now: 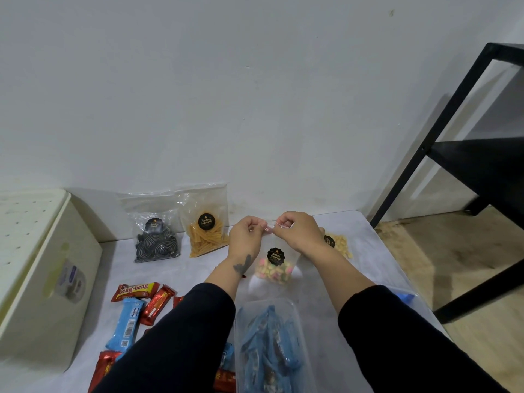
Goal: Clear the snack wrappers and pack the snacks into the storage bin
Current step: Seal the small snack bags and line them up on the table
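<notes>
A clear bag of pastel biscuits (274, 266) with a round black label hangs upright over the table. My left hand (246, 236) and my right hand (297, 231) both pinch its top edge, close together. Below my arms stands a clear plastic storage bin (295, 313) holding several blue-wrapped snack bars. Red wrapped bars (135, 290) and a blue bar (127, 324) lie loose on the table at the left. Two more bags lean on the wall: black spiral snacks (157, 241) and orange sticks (208, 231). A fourth bag of yellow pieces (340, 243) lies behind my right wrist.
A cream box (37, 268) stands at the left on the white table (365, 251). A black metal shelf frame (459, 154) stands at the right over a wooden floor. The wall is just behind the bags.
</notes>
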The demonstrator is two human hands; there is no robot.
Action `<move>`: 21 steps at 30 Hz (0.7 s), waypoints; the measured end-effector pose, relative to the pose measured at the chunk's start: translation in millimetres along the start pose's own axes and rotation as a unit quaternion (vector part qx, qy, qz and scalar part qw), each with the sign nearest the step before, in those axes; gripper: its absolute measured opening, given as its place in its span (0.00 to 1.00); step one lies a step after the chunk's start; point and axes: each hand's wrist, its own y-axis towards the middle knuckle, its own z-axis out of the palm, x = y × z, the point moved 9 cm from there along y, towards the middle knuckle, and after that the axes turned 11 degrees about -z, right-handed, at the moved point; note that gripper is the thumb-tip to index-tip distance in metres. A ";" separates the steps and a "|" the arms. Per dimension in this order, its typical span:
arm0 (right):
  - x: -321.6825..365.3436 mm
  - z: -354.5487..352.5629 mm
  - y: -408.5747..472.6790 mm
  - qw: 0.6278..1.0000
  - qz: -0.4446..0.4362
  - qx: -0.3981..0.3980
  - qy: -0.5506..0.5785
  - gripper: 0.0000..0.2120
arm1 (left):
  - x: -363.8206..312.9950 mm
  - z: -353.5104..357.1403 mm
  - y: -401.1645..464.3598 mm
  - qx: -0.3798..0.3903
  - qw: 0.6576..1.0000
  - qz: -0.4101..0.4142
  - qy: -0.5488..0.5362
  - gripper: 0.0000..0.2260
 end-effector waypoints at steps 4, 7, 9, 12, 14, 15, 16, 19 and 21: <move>5.4 4.7 2.2 1.000 -0.017 0.015 -0.006 0.06 | -5.5 -3.2 2.0 -0.012 1.000 0.006 0.027 0.04; 10.7 6.7 4.5 0.999 -0.033 0.011 0.015 0.03 | -5.6 -2.7 1.1 -0.022 0.999 0.015 0.042 0.04; 11.4 7.1 5.3 0.999 -0.036 0.000 0.033 0.02 | -6.4 -3.1 0.0 -0.024 0.999 0.016 0.039 0.05; 14.3 9.1 7.2 0.998 -0.038 0.013 0.056 0.04 | -5.9 -6.2 1.1 -0.025 0.999 0.013 0.021 0.07; 15.7 11.6 8.6 0.997 -0.032 0.045 0.060 0.08 | -5.1 -10.4 2.6 -0.035 0.999 0.010 0.021 0.06; 14.8 10.7 9.3 0.997 -0.027 0.053 0.053 0.09 | -4.7 -12.7 3.2 -0.041 0.999 0.010 0.019 0.06; 12.8 8.2 10.0 0.998 -0.020 0.052 0.043 0.11 | -4.7 -14.9 3.8 -0.046 0.999 0.010 0.014 0.06; 2.8 -1.5 11.1 0.999 0.001 0.030 0.023 0.12 | -7.6 -19.4 5.4 -0.058 0.998 0.014 0.011 0.07; -4.8 -5.8 10.7 0.999 0.022 0.014 0.030 0.11 | -10.2 -19.8 7.7 -0.059 0.998 0.019 0.015 0.06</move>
